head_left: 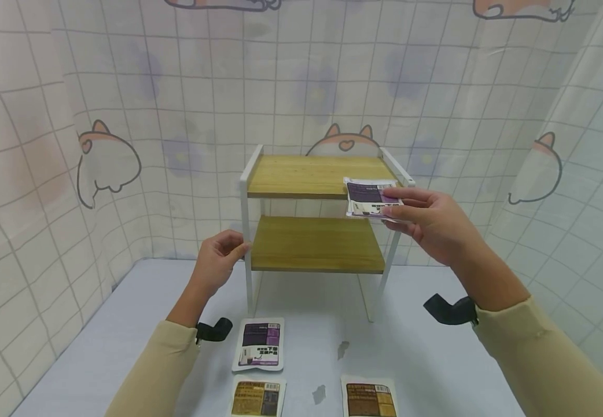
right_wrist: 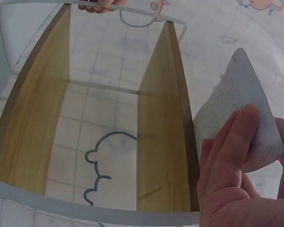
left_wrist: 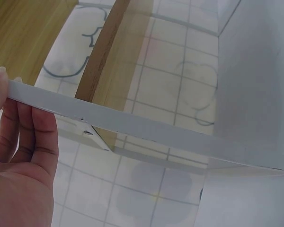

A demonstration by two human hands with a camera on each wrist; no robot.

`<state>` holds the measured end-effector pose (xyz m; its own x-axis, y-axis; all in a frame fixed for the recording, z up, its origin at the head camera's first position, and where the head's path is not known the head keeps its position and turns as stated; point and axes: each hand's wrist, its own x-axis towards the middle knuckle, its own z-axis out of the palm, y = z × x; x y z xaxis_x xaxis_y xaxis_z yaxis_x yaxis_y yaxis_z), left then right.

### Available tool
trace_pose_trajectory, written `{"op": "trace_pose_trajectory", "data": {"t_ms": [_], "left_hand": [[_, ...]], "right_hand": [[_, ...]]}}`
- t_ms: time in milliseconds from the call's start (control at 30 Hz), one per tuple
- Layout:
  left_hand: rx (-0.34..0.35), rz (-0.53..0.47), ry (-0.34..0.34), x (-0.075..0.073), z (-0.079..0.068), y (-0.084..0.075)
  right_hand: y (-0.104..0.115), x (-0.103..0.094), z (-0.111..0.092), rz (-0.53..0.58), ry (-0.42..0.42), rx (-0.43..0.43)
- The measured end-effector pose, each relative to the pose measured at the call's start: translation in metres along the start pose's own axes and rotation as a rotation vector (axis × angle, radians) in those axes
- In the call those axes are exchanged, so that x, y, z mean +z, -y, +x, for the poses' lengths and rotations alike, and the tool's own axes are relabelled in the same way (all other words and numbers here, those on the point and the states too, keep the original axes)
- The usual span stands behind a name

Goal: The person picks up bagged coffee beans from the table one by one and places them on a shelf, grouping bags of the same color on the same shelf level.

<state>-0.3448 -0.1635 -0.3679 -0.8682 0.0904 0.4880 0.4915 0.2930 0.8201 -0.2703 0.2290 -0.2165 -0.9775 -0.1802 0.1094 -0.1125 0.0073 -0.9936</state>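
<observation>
A two-tier shelf rack (head_left: 317, 245) with wooden boards and a white metal frame stands on the table. My left hand (head_left: 219, 260) pinches its front left post, thumb on one side and fingers on the other, as the left wrist view also shows around the white bar (left_wrist: 128, 119). Beside the top board's front right corner, my right hand (head_left: 429, 223) holds a flat purple-and-white packet (head_left: 366, 197) between thumb and fingers. From the right wrist, the packet's pale, speckled side (right_wrist: 232, 99) is visible close to the upper board's edge.
On the table in front of the rack lie another purple-and-white packet (head_left: 260, 344), a yellow-brown packet (head_left: 256, 398) and an orange-brown packet (head_left: 369, 398). Two grey patches mark the white tabletop (head_left: 416, 370). A grid-patterned curtain (head_left: 218, 75) hangs behind and at both sides.
</observation>
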Motion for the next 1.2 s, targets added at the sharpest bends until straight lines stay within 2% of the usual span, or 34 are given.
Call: {"op": "trace_pose_trajectory", "data": {"t_ms": [433,1200], "left_hand": [[0.002,-0.003,0.002,0.0,-0.001,0.001],[-0.016,0.007,-0.011,0.001,-0.001,0.002]], "right_hand": [[0.002,0.0,0.012,0.031,-0.018,-0.011],[0.005,0.001,0.018,0.038,-0.076,-0.005]]}}
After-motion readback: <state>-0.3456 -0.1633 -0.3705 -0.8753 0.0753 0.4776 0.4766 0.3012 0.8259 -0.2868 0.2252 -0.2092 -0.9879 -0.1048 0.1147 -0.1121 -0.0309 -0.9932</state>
